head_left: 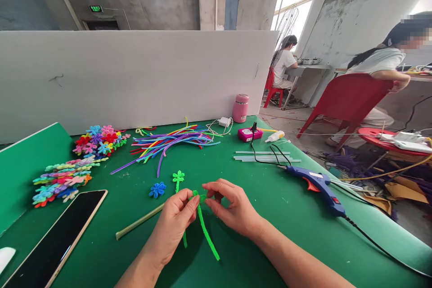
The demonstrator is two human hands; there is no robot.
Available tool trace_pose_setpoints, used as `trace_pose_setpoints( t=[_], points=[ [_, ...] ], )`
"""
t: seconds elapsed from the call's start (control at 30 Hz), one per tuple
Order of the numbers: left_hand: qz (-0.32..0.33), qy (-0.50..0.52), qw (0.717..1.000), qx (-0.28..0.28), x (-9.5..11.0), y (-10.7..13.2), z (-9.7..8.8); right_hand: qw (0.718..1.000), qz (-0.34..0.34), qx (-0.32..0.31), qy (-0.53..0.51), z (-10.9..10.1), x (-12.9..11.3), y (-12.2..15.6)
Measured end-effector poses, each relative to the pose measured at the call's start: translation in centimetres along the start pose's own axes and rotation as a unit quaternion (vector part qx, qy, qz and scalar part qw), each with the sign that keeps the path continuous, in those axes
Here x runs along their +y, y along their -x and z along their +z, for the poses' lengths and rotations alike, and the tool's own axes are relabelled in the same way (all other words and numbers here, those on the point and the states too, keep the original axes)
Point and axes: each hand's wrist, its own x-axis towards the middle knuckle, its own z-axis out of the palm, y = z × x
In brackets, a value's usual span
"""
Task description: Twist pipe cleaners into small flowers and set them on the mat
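Note:
My left hand (177, 216) and my right hand (229, 207) meet over the green table (256, 189), both pinching a bright green pipe cleaner (206, 234). Its top is bent into a small loop between my fingertips, and its two ends hang down toward me. Just beyond my hands lie a finished green pipe-cleaner flower (178, 177) and a blue one (157, 189). A pale green stick (138, 222) lies to the left of my left hand.
A phone (57, 238) lies at the front left. Piles of coloured flowers (101, 139) and loose pipe cleaners (172, 140) sit further back. A blue glue gun (317, 184), clear glue sticks (263, 156), a pink box (249, 133) and a pink flask (240, 108) are at the right. Two people sit on red chairs beyond.

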Motion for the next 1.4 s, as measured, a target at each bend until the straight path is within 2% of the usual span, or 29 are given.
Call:
trace_pose_setpoints(
  t=[0.1,0.2,0.3,0.57,0.77,0.87,0.93,1.0,1.07,1.13,1.2,1.27,1.3,1.33,1.4],
  points=[
    [-0.001,0.004,1.0,0.004,-0.1,0.0,0.1,0.996,-0.055,0.004,0.076,0.0,0.1,-0.1],
    [-0.008,0.013,1.0,0.005,0.0,0.0,0.3,0.978,-0.122,-0.001,0.166,-0.1,0.1,-0.2],
    [-0.022,0.031,0.999,0.001,0.1,0.2,0.4,0.964,-0.153,-0.018,0.216,-0.3,0.0,-0.1],
    [-0.046,0.106,0.993,0.002,0.3,0.4,0.5,0.947,-0.154,-0.051,0.279,-0.2,-0.5,-0.1],
    [-0.019,0.037,0.999,0.007,0.5,0.6,0.6,0.961,-0.127,-0.063,0.237,-0.1,-1.0,-0.2],
    [0.022,-0.051,0.998,-0.014,0.4,0.4,0.2,0.983,-0.077,-0.079,0.147,0.0,-1.4,-0.3],
    [0.064,-0.122,0.99,-0.032,0.4,0.3,-0.1,0.993,0.005,-0.1,0.057,-0.2,-1.6,-0.4],
    [0.114,-0.192,0.974,-0.045,0.5,0.4,-0.3,0.983,0.104,-0.141,-0.057,-0.4,-1.6,-0.5],
    [0.153,-0.249,0.954,-0.062,0.8,0.6,-0.4,0.944,0.205,-0.184,-0.184,-0.7,-1.4,-0.6],
    [0.178,-0.288,0.937,-0.088,1.1,0.9,-0.2,0.885,0.291,-0.216,-0.293,-0.9,-1.0,-0.7],
    [0.197,-0.314,0.922,-0.11,1.2,1.2,0.0,0.829,0.354,-0.234,-0.363,-0.9,-0.6,-0.7],
    [0.203,-0.328,0.915,-0.12,1.0,1.2,0.2,0.799,0.385,-0.24,-0.394,-0.7,-0.4,-0.7],
    [0.196,-0.323,0.918,-0.116,0.9,1.1,0.2,0.799,0.386,-0.235,-0.395,-0.5,-0.3,-0.6],
    [0.18,-0.308,0.928,-0.107,0.7,1.0,0.3,0.815,0.374,-0.223,-0.381,-0.4,-0.4,-0.5],
    [0.117,-0.238,0.961,-0.072,0.4,0.7,0.3,0.887,0.303,-0.178,-0.299,-0.2,-0.6,-0.4]
  ],
)
